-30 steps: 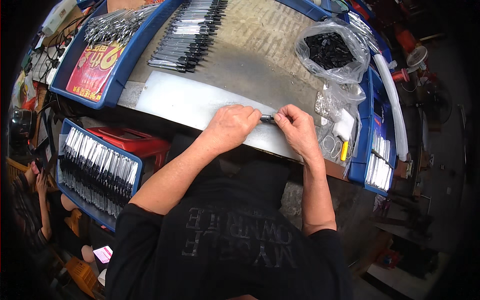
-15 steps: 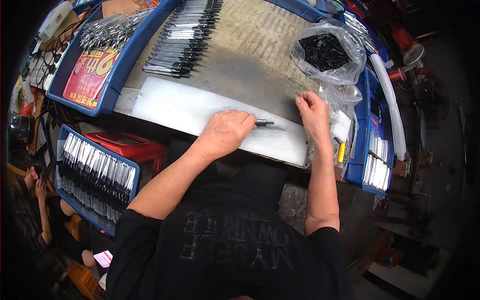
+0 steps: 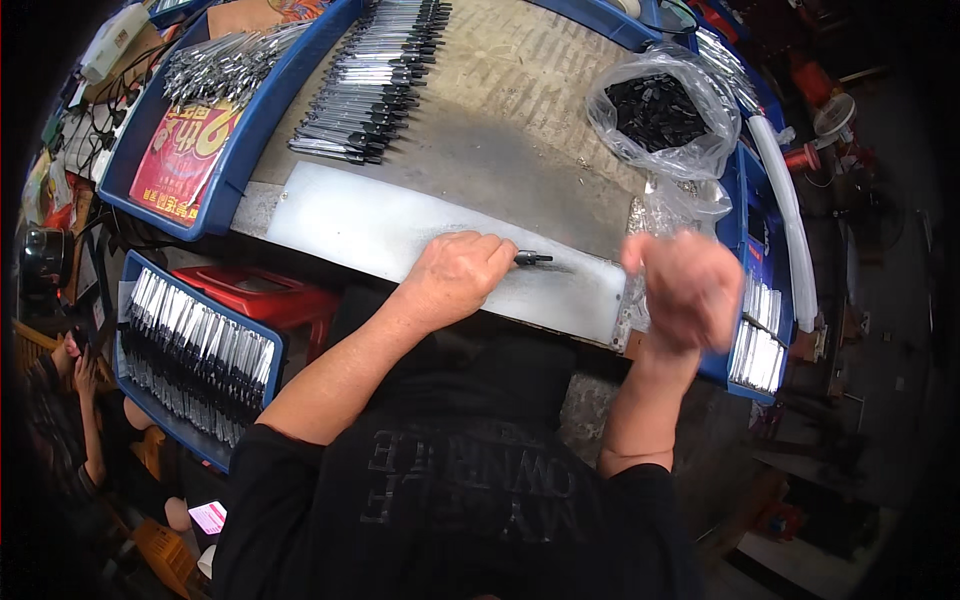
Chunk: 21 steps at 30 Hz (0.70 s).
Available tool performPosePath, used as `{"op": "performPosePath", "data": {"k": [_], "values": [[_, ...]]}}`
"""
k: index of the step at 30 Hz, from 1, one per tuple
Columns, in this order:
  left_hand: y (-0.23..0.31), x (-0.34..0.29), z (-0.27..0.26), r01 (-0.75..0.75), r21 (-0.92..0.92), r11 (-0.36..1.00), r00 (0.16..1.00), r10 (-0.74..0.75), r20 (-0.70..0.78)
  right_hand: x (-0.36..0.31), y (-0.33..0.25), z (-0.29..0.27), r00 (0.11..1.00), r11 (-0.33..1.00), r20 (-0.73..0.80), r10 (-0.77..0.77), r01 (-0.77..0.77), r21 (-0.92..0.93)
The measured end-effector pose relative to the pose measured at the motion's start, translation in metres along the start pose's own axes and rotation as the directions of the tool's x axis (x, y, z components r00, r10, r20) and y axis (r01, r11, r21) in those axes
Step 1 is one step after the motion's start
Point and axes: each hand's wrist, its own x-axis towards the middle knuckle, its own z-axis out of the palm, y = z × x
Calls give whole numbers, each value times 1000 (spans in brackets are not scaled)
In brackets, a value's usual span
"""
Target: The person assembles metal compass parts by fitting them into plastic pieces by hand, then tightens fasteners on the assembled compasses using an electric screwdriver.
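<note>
My left hand [image 3: 458, 272] is closed around a pen [image 3: 534, 258] over the white board [image 3: 345, 213]. Only the pen's dark tip end sticks out past my fingers, pointing right. Off the board's right end, my right hand [image 3: 692, 290] is raised and smeared by motion. Its fingers are too blurred to show whether anything is in them. Farther back on the table lies a long row of pens [image 3: 365, 100] with clear barrels and dark tips. A clear plastic bag [image 3: 715, 85] of small black parts [image 3: 655, 110] stands at the back right.
A blue tray [image 3: 225, 190] with metallic rods [image 3: 225, 68] sits at left. Below it, a blue tray of pens [image 3: 195, 345] stands beside a red stool [image 3: 270, 290]. White-wrapped bundles [image 3: 758, 355] fill a right-hand tray. Someone's hands [image 3: 85, 365] show at far left.
My right hand has moved right and toward me, from beside the board's right end to over the right tray's edge. My left hand keeps its hold on the pen, and the view has shifted slightly.
</note>
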Motion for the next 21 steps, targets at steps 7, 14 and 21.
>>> {"op": "performPosePath", "data": {"k": [7, 14, 21], "values": [[0, 3, 3, -20, 22, 1000, 1000, 20, -4, 14, -69, 84, 861, 619, 344, -374, -45, 784], [-1, 2, 7, -29, 21, 999, 1000, 29, -9, 10, -68, 95, 756, 496, 208, -620, 173, 851], [-1, 2, 6, -26, 25, 999, 1000, 26, 1, 19, -76, 103, 439, 224, -216, -872, 751, 622]]}}
